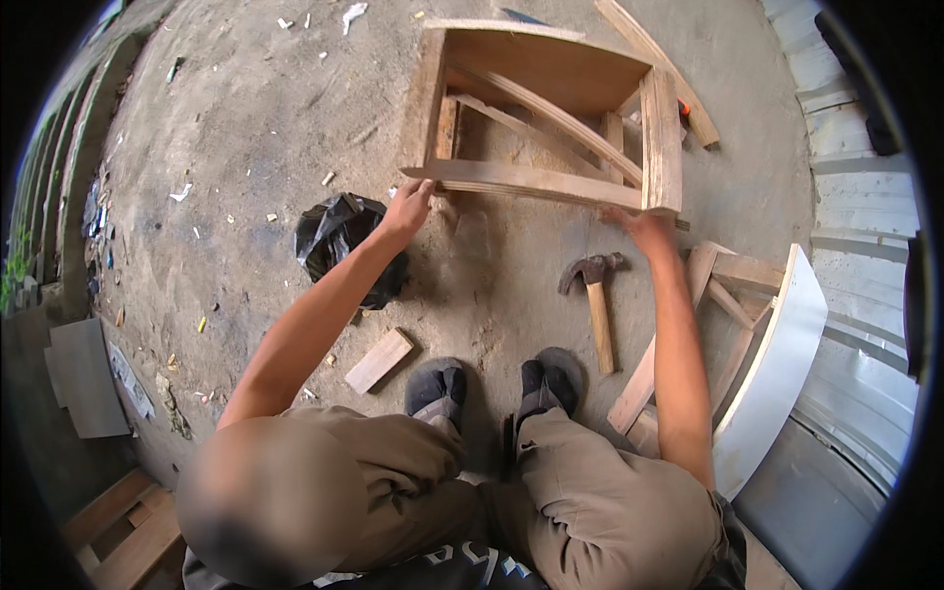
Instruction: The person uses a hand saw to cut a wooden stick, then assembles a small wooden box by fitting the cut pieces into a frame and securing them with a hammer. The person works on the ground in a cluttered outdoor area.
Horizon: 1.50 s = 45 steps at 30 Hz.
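A wooden frame (551, 183), box-like with a plywood panel and diagonal braces, is held out ahead of me. My left hand (408, 208) grips its near left corner, with the fingers wrapped partly under the edge. At the near right corner, my right hand (644, 232) holds the same frame from beneath; some of its fingertips are hidden by the wood. A claw hammer (597, 310) with a wooden handle lies on the ground just below my right hand. Beside my left forearm sits a black plastic bag (339, 236).
A second wooden frame with a white panel (777, 364) stands at right, near a corrugated metal wall (855, 236). A loose wood block (380, 361) lies by my feet. Beyond the held frame rests a long plank (664, 69). Lumber (128, 531) is at lower left; litter dots the concrete.
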Motion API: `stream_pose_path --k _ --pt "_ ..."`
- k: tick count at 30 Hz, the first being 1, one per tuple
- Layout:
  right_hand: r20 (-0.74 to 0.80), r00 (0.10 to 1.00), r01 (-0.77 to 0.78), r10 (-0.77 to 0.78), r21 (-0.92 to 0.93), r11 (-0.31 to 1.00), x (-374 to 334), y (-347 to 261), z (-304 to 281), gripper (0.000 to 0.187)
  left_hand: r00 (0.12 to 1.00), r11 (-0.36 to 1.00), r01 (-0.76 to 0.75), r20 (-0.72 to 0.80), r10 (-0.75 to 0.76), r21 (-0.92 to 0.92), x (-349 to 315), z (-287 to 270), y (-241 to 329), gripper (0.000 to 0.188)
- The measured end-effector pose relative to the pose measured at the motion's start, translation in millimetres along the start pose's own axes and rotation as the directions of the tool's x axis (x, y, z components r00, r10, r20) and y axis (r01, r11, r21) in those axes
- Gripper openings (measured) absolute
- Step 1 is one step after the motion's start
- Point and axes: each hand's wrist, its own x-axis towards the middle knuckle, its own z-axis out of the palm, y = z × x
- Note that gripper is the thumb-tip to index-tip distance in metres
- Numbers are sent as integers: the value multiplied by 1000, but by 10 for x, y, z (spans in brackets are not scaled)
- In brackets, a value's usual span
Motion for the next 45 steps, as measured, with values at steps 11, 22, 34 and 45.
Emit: stream_pose_path --k 11,22,34,45 --pt "-652 754 16 -78 -101 995 -571 -12 319 36 948 940 -220 -285 143 -260 -200 101 9 27" --pt "-491 862 27 -126 -204 979 -548 55 309 37 885 856 -438 -33 464 276 -247 -143 122 33" --pt "-418 905 2 -75 -174 985 -454 88 208 31 880 818 -444 7 475 366 -288 -230 98 29" --pt "-124 992 -21 -8 -235 972 -200 153 -24 35 999 984 -10 -54 0 -177 -154 -234 190 29"
